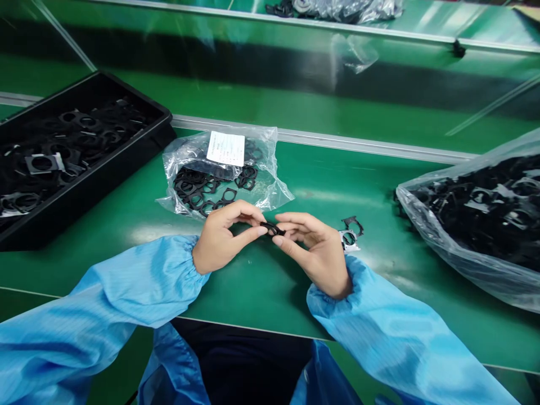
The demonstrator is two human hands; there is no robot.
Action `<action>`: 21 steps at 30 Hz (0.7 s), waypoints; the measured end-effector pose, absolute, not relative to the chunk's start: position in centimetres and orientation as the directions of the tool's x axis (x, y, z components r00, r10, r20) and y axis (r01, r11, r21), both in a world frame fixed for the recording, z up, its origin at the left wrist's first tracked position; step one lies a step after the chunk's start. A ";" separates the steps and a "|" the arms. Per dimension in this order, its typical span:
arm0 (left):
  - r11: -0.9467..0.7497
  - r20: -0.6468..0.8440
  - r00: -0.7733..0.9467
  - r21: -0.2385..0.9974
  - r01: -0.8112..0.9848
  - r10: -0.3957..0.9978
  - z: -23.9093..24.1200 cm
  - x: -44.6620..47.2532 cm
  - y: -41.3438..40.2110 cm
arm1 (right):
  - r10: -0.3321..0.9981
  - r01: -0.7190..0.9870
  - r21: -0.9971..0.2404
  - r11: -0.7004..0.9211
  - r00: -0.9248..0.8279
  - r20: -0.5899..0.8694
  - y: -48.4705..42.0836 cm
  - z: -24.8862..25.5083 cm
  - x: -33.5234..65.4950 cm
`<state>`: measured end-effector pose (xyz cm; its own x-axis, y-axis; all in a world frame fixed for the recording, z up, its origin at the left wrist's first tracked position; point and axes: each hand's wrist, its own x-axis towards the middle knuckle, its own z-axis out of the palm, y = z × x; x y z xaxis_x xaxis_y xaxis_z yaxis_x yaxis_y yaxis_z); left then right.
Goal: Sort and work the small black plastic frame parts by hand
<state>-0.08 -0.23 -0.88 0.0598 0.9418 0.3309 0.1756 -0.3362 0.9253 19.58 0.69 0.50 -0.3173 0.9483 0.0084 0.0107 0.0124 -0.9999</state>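
At the centre of my view, both bare hands meet over a smooth, glossy green tabletop. My left hand pinches one end of a small black piece between thumb and fingertips, the fingers gently curved. My right hand pinches the other end in the same way, so the piece sits in the gap between the two hands, raised off the table. It looks curved and slim, and dull black; I cannot make out its finer shape. Puffy, crinkled light-blue sleeves gather at both wrists.

Just beyond the left hand lies a clear plastic bag, creased and shiny, with flat black rings inside and a white printed paper label on top. Farther out to the left of that hand, a rigid black bin with straight walls stands at an angle, heaped with dark ring-shaped parts and a few silvery ones.

Just beside the right hand, on its outer side, I find a loose black part with an open ring shape and, touching or nearly so, a silvery plate with a round hole. Farther right, a large translucent bag of thin, wrinkled film bulges with black and silvery pieces.
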 end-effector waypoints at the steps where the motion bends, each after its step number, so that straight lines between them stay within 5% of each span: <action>1: -0.338 0.335 0.051 0.926 0.169 0.941 -0.9 -0.1 -0.3 | 0.951 0.012 -1.000 0.011 -0.310 0.006 0.7 0.5 19.6; 21: -0.369 0.361 0.080 0.891 0.264 0.929 -0.8 -0.2 -0.1 | 0.943 0.150 -0.960 0.235 -0.274 0.188 0.8 1.3 19.6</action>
<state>-0.19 -0.10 -0.77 0.0802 0.9290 0.3612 0.2639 -0.3692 0.8911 19.60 0.78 1.27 -0.2736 0.9433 0.1881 0.1499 0.2350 -0.9604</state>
